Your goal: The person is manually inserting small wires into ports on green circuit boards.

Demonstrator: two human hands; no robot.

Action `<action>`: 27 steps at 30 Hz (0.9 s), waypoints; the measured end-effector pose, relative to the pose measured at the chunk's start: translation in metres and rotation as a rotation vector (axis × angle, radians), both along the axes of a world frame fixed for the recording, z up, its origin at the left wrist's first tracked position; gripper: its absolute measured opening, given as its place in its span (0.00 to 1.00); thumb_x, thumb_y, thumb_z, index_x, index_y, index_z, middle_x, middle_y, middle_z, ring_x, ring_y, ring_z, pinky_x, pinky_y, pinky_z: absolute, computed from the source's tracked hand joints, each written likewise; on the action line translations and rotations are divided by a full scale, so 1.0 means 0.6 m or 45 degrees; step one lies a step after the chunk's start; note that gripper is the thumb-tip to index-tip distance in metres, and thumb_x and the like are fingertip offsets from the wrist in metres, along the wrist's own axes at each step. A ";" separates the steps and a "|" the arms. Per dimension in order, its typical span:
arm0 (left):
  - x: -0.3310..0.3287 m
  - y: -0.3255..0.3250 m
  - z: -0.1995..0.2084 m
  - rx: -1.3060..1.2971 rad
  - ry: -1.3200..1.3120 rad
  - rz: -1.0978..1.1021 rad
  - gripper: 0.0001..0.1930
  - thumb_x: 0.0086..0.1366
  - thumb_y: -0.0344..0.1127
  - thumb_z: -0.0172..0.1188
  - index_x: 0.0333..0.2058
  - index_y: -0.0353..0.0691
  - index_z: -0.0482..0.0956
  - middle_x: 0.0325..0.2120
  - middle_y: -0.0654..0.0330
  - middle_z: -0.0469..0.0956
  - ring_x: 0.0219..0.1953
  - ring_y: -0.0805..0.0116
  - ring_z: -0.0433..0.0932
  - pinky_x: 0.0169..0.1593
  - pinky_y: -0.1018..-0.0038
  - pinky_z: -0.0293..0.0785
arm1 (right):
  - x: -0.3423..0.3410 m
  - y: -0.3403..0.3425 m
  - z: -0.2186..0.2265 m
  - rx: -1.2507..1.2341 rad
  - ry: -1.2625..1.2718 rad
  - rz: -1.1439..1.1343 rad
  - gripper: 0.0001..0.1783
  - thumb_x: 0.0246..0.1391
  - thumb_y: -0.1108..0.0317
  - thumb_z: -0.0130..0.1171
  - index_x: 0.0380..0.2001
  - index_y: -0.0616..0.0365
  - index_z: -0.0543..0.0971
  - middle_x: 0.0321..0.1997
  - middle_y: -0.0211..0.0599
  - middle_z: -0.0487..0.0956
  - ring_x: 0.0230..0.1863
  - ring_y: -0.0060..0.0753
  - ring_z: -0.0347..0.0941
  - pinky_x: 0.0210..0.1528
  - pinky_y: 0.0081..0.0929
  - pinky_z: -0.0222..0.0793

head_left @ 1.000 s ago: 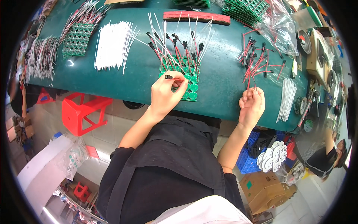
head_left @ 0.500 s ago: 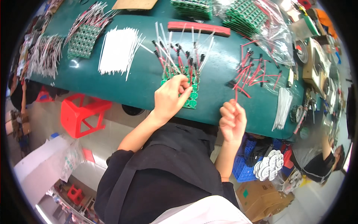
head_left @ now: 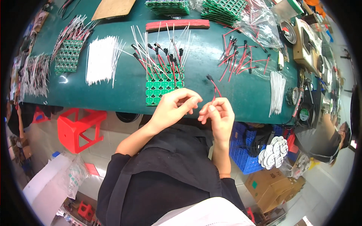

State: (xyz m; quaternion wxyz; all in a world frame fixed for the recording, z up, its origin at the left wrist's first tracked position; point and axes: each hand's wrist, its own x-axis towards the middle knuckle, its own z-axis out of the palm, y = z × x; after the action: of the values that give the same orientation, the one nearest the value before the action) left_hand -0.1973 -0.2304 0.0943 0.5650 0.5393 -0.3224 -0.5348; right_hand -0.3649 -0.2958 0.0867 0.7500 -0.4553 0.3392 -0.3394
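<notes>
Between thumb and fingers my right hand (head_left: 220, 115) grips a short red-and-black connector wire (head_left: 215, 86), whose black plug end points up and away. My left hand (head_left: 174, 108) is closed, its fingertips curled to the thumb, just in front of the near right corner of a green circuit board panel (head_left: 154, 92). What it may hold is hidden. On the panel's far rows stand several red-and-black wires (head_left: 160, 59) with black plugs, among thin white strips (head_left: 142, 43). The panel's near rows show bare green board.
Loose red-and-black wires (head_left: 241, 62) lie to the right, with a bundle of white strips (head_left: 277, 92) beyond. White strips (head_left: 101, 60) and a wired panel (head_left: 68, 56) are at left. Behind are a red bar (head_left: 177, 25) and stacked green boards (head_left: 222, 10).
My right hand has moved left from the loose wire pile with a wire in it. My left hand has drawn back from the panel's wires toward the near edge. The view has shifted.
</notes>
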 end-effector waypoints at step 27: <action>-0.015 -0.049 -0.019 0.244 0.137 -0.353 0.07 0.66 0.33 0.59 0.35 0.35 0.77 0.25 0.64 0.77 0.26 0.80 0.76 0.30 0.82 0.74 | -0.002 -0.088 -0.008 -1.179 0.921 -0.524 0.04 0.54 0.72 0.63 0.32 0.62 0.81 0.29 0.37 0.75 0.29 0.34 0.72 0.31 0.27 0.69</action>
State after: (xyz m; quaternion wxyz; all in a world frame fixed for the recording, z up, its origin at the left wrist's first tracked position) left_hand -0.2061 -0.2599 0.0828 0.4483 0.5117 -0.3107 -0.6638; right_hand -0.3658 -0.3486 0.0816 0.2316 -0.7446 0.4704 -0.4131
